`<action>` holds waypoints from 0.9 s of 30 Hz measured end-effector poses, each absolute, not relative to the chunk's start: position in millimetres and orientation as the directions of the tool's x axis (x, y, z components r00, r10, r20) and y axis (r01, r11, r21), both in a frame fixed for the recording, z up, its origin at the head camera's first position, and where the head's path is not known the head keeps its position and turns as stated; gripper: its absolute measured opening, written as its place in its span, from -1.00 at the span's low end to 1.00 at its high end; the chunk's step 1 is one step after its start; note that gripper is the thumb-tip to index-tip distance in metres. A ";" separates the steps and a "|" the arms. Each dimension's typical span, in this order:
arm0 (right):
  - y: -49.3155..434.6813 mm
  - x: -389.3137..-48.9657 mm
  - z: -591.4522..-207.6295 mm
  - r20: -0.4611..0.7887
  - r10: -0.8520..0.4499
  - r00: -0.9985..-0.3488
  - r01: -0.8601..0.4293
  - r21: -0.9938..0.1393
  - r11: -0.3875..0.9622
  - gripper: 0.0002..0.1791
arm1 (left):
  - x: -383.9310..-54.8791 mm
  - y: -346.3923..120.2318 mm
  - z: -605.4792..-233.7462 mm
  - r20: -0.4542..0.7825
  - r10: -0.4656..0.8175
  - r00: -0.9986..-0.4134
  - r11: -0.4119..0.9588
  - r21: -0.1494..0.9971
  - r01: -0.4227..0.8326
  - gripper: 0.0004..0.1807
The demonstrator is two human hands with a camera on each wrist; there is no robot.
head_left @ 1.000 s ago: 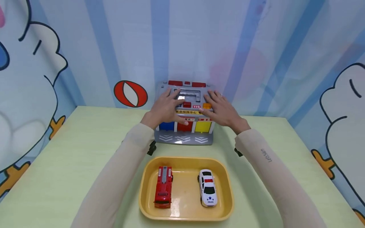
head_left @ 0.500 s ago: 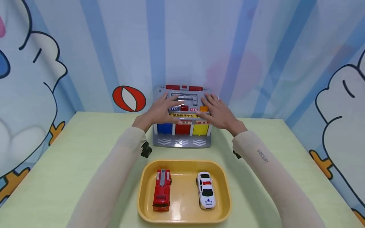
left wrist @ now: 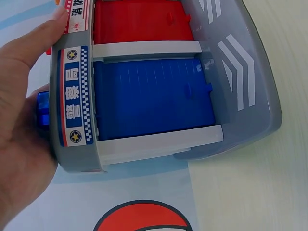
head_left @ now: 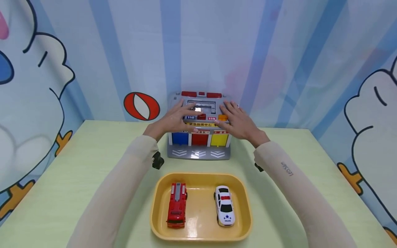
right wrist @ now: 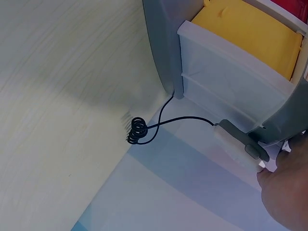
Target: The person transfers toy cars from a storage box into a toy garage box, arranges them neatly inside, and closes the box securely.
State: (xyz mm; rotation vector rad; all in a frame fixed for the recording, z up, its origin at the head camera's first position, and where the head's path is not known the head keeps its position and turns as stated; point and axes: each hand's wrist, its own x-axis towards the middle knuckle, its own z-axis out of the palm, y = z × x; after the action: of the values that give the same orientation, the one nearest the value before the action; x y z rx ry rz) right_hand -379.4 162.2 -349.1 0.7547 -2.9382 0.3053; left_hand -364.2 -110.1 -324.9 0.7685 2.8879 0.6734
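Observation:
A grey toy emergency station (head_left: 198, 155) stands at the back of the table, with a blue door (head_left: 180, 139), a red door (head_left: 200, 140) and a yellow door (head_left: 219, 140), all down. My left hand (head_left: 172, 120) lies over the left part of its roof, fingers spread. In the left wrist view, the thumb (left wrist: 36, 43) of that hand touches the front edge above the doors, and a blue button (left wrist: 43, 109) sits beside the palm. On the roof's right side rests my right hand (head_left: 240, 122), its fingers extended near an orange button (head_left: 222, 117).
In front of the station, a yellow tray (head_left: 201, 237) holds a red toy fire truck (head_left: 177, 205) and a white toy police car (head_left: 224, 206). A handset (right wrist: 240, 142) with a coiled black cord (right wrist: 138, 129) hangs at the station's side. A printed curtain (head_left: 204, 44) hangs behind.
My left hand has shifted slightly left across the roof, uncovering more of the 110 label. The right hand stays about where it was. The head view has tilted slightly.

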 end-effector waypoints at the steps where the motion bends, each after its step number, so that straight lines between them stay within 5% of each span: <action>1: 162.1 -379.3 -349.1 0.140 -0.468 -0.873 -0.487 -0.170 0.857 -0.04 | -364.3 -110.1 -325.0 0.036 0.488 -0.872 0.779 0.432 0.454 -0.21; 27: 160.9 -377.8 -348.1 0.155 -0.475 -0.866 -0.497 -0.183 0.848 -0.04 | -362.5 -110.5 -321.6 0.025 0.482 -0.876 0.791 0.417 0.447 -0.24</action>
State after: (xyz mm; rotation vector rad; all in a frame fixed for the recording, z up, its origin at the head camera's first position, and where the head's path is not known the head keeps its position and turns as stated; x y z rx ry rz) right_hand -377.8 160.9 -348.1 0.7699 -2.9196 0.3317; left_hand -362.5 -110.5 -321.6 0.7524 2.8952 0.6421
